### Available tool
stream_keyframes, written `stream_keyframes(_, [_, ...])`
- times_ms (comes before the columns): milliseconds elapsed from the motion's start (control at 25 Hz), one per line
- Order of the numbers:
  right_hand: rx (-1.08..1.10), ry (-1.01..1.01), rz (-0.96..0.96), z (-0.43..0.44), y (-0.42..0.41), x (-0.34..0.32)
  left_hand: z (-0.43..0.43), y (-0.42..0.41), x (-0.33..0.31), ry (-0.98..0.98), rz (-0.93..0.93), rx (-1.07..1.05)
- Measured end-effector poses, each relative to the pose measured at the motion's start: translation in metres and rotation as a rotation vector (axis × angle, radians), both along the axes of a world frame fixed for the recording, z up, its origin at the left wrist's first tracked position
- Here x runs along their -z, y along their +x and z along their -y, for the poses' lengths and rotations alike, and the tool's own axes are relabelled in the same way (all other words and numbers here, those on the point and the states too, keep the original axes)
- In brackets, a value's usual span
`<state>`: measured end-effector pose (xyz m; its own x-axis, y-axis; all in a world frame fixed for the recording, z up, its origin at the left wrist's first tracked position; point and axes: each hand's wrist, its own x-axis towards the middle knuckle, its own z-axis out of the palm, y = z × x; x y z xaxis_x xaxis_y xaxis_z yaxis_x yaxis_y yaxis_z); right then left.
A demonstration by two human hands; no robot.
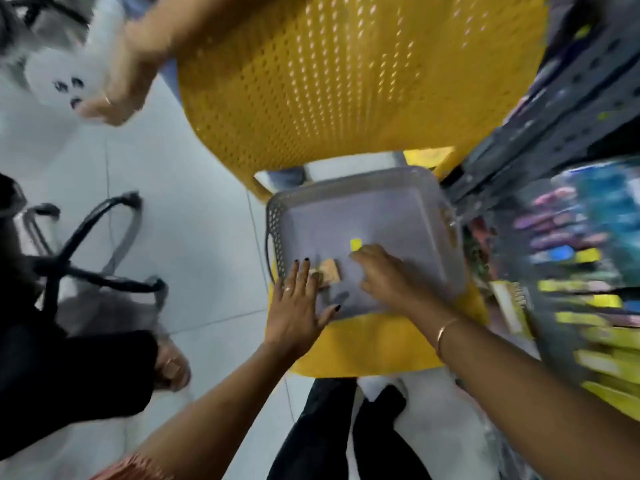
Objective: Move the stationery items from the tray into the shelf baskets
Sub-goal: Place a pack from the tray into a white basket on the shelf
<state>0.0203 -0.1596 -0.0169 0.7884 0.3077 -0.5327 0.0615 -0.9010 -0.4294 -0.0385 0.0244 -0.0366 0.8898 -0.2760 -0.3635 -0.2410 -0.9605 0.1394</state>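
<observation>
A grey plastic tray (367, 188) with perforated walls rests on the seat of a yellow chair (346, 81). On its floor lie a small yellow item (355, 244) and a tan rectangular item (331, 270). My left hand (296, 308) lies flat over the tray's near left edge, fingers spread, its fingertips touching the tan item. My right hand (384, 275) reaches into the tray just below the yellow item, fingers curled downward; whether it holds anything is hidden.
A grey metal shelf (554, 109) stands at the right with blurred colourful stationery packs (588, 271). Another person's hand (117, 88) is at the top left. A black-framed stool or cart (86, 258) and a dark-clothed person stand on the tiled floor at left.
</observation>
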Motion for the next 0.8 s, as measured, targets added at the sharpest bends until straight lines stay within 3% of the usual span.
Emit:
stream_keyframes(120, [-0.104, 0.051, 0.032, -0.024, 0.005, 0.05, -0.011, -0.005, 0.028, -0.037, -0.035, -0.018])
stream_keyframes(320, [-0.153, 0.019, 0.183, -0.039, 0.005, 0.081, -0.017, -0.019, 0.048, -0.134, 0.1, 0.031])
stream_keyframes(640, [0.038, -0.047, 0.266, -0.013, 0.006, 0.082, -0.016, -0.022, 0.054, -0.13, 0.155, 0.019])
stream_keyframes(800, [0.242, 0.019, 0.263, -0.001, 0.006, 0.08, -0.015, -0.021, 0.053, -0.136, 0.147, 0.024])
